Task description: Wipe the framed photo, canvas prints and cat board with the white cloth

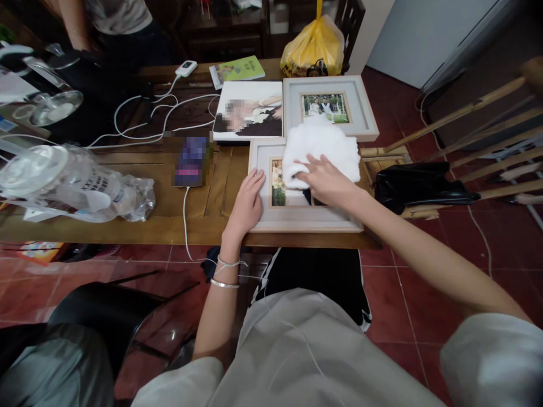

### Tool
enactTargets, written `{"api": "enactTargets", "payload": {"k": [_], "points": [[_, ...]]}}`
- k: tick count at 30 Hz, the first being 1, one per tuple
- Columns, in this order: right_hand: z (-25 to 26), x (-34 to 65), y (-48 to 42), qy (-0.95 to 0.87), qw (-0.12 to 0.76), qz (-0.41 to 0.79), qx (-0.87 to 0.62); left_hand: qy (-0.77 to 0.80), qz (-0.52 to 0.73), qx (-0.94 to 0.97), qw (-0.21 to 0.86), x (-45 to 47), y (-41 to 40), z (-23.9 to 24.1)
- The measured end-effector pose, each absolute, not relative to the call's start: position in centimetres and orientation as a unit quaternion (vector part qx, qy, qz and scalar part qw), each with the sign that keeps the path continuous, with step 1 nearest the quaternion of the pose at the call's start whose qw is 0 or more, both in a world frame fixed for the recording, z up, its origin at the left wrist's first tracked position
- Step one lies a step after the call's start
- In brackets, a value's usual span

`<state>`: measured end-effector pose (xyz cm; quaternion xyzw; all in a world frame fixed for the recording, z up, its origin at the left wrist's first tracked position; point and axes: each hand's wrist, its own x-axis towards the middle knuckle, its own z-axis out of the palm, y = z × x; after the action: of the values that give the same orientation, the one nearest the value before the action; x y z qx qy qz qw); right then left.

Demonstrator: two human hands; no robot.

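Wiping in hand: the right hand [324, 180] presses flat, fingers spread, on the white cloth [320, 151], which covers the upper right of the near picture frame [297, 221] at the table edge [127, 233]. The left hand [248, 204] lies open, palm down, steadying that frame's left border. Next, I'd judge, calls for even strokes across the glass.

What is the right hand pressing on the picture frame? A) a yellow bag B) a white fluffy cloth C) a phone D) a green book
B: the right hand lies flat on a white fluffy cloth spread over the near picture frame, while the left hand rests on the frame's left edge.
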<state>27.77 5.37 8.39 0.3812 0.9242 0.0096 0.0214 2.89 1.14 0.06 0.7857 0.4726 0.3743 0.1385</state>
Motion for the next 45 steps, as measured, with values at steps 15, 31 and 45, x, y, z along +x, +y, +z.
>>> {"api": "enactTargets", "payload": {"k": [15, 31, 45], "points": [[12.0, 27.1, -3.2, 0.924, 0.046, -0.132, 0.355, 0.466, 0.379, 0.787, 0.142, 2.9, 1.1, 0.0], [9.4, 26.0, 2.2, 0.927, 0.056, -0.038, 0.368, 0.467, 0.384, 0.779, 0.166, 3.0, 1.2, -0.1], [9.2, 22.2, -0.8, 0.935, 0.052, -0.020, 0.351, 0.497, 0.409, 0.725, 0.245, 3.9, -0.2, 2.0]]}}
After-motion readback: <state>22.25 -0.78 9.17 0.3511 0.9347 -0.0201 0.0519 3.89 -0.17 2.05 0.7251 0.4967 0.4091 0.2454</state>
